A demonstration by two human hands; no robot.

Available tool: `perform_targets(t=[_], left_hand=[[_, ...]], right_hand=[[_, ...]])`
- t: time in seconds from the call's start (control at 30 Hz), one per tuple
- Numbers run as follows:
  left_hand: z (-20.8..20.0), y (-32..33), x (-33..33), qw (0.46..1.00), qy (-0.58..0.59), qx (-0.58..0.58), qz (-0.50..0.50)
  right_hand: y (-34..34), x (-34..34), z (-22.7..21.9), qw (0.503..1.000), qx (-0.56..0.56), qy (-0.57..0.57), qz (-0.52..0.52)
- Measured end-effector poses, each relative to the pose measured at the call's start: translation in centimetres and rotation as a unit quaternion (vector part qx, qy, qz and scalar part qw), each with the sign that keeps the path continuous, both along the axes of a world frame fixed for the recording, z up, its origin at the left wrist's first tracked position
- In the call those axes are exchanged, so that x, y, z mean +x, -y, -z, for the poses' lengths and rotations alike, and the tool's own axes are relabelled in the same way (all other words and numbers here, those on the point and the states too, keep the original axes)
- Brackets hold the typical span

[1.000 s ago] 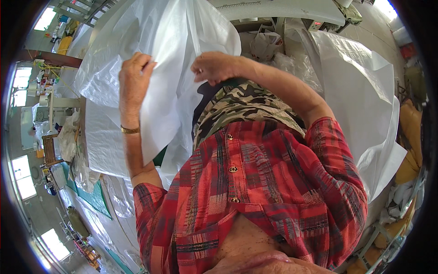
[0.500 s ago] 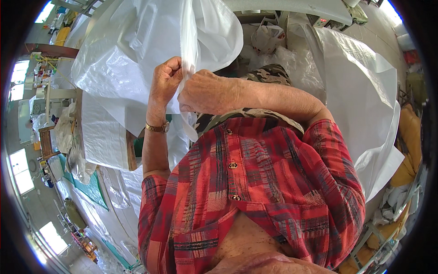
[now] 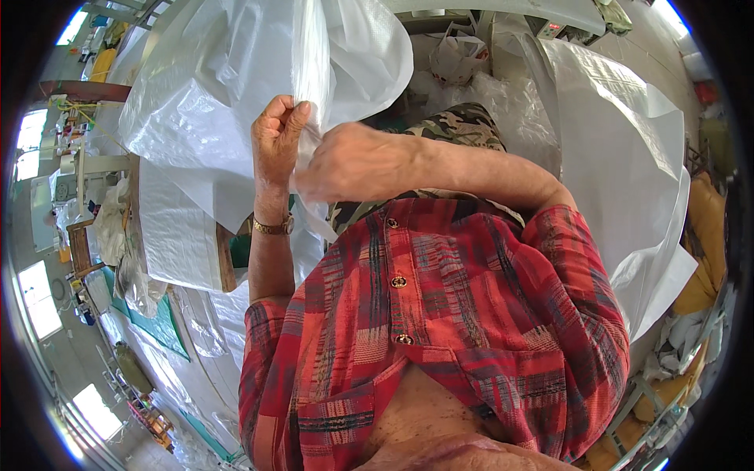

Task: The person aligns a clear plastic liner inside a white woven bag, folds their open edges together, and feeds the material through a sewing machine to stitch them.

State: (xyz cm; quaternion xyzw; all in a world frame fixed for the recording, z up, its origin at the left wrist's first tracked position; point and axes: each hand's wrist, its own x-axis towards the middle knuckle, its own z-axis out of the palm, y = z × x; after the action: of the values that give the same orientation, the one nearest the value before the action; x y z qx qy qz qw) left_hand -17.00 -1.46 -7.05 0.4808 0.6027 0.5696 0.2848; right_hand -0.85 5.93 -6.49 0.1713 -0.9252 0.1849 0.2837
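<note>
A large sheet of white woven plastic [image 3: 212, 102] hangs and spreads before me, its edge gathered into a narrow upright fold. My left hand [image 3: 276, 141], with a gold-coloured watch on the wrist, pinches that fold between thumb and curled fingers. Close on its right, my right hand [image 3: 349, 165] is curled into a fist in front of the fold's lower part. Motion blurs its fingers, and what they hold is hidden. Below the hands, the end of the fold hangs toward my lap.
More white sheeting [image 3: 620, 157] drapes at my right. A white plastic bag [image 3: 459, 59] and crumpled clear film [image 3: 510, 110] lie beyond my camouflage-covered knee [image 3: 463, 122]. At left, sheeting covers a wooden-edged table [image 3: 225, 255]; a grey machine part [image 3: 503, 9] spans the far side.
The gathered fold and my left hand have shifted slightly left, the left thumb now showing upright. My right hand has moved a little left and is blurred.
</note>
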Motion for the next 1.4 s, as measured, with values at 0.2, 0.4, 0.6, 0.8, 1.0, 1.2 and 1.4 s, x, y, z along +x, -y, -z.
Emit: perform_targets(t=[0.2, 0.4, 0.6, 0.8, 1.0, 1.2, 1.4], left_hand=[[-0.7, 1.0, -1.0, 0.987, -0.136, -0.021, -0.085], [-1.5, 0.9, 0.3, 0.969, -0.23, 0.005, -0.093], [-2.6, 0.8, 1.5, 0.949, -0.308, 0.001, -0.072], [-2.1, 0.8, 1.2, 0.953, -0.293, -0.02, -0.074], [-3.7, 1.2, 0.1, 0.941, -0.323, 0.018, -0.102], [-4.4, 0.5, 0.5, 0.957, -0.289, 0.0, -0.009], [-2.2, -0.3, 0.7, 0.986, -0.158, 0.004, 0.058]], right_hand=[[-3.8, 5.4, 4.3, 0.907, -0.048, 0.233, 0.347], [-4.1, 5.7, 5.9, 0.94, -0.022, 0.136, 0.313], [-1.7, 3.9, 1.8, 0.98, -0.081, 0.029, 0.182], [-3.1, 4.6, 3.9, 0.919, 0.05, 0.224, 0.32], [-2.5, 4.1, 2.2, 0.983, -0.027, 0.03, 0.179], [-1.4, 3.5, -2.2, 0.993, -0.047, 0.009, 0.112], [-1.0, 1.5, -1.1, 0.992, -0.039, 0.081, 0.092]])
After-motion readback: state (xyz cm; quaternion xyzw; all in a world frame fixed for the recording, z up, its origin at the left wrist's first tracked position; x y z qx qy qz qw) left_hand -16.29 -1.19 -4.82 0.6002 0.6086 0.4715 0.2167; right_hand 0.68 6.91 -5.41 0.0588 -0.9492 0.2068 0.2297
